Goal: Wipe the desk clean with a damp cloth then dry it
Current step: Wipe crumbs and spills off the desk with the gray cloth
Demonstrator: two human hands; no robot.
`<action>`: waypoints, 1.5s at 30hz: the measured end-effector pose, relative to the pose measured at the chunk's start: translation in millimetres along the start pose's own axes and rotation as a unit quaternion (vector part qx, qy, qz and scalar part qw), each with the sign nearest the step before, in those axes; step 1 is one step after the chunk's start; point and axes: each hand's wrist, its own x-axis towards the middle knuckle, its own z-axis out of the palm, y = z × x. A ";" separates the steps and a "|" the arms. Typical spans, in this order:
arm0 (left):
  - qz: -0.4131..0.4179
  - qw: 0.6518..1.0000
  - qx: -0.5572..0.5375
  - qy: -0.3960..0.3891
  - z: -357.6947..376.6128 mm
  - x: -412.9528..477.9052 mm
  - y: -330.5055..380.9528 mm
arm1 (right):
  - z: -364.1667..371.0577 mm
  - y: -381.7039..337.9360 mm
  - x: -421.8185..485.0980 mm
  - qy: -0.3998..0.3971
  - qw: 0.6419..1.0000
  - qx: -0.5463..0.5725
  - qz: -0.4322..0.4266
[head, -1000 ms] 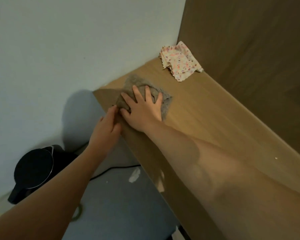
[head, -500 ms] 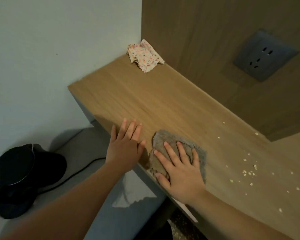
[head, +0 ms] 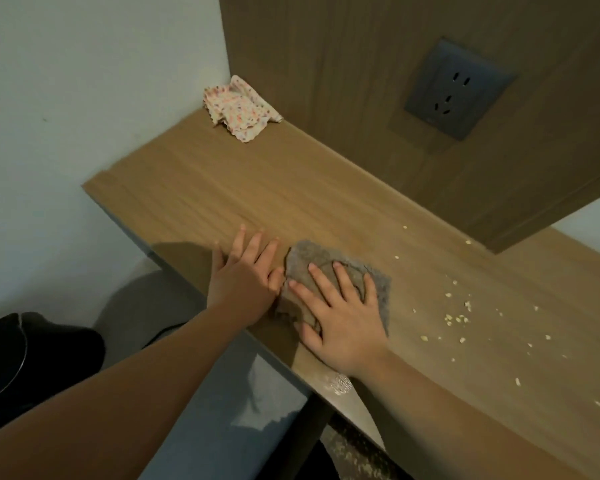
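A grey-brown cloth (head: 378, 282) lies flat on the wooden desk (head: 291, 195) near its front edge. My right hand (head: 340, 317) presses on the cloth with straight, spread fingers. My left hand (head: 245, 278) rests flat on the desk just left of the cloth, its thumb touching the cloth's edge. A crumpled white cloth with coloured dots (head: 238, 109) sits in the far corner against the wall. Pale crumbs (head: 456, 318) are scattered on the desk to the right of the grey-brown cloth.
A wooden back panel with a grey power socket (head: 456, 88) rises behind the desk. A white wall stands to the left. Below the desk's left end, a black kettle (head: 18, 355) sits on a grey surface (head: 222, 393).
My right hand has dragged the grey-brown cloth from the desk's far left corner toward the near middle. My left hand moved from the desk's edge onto its top beside the cloth.
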 end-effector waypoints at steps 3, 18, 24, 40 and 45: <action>-0.015 1.000 -0.026 -0.011 -1.0 24.6 7.6 | -10.2 16.9 67.7 -0.011 0.996 0.044 0.072; -0.048 0.998 0.028 -0.002 4.7 32.3 13.4 | -18.7 116.1 70.5 0.018 0.966 0.057 0.253; -0.040 0.999 0.011 0.007 5.4 33.7 16.4 | -13.1 84.8 43.6 0.023 0.948 0.103 0.301; 0.118 0.993 0.024 0.017 23.5 -22.5 72.4 | -5.8 96.2 -9.5 0.008 0.968 0.057 0.244; 0.171 0.985 0.035 -0.004 24.6 -40.4 76.5 | 15.2 30.0 -116.1 0.033 0.988 0.018 0.151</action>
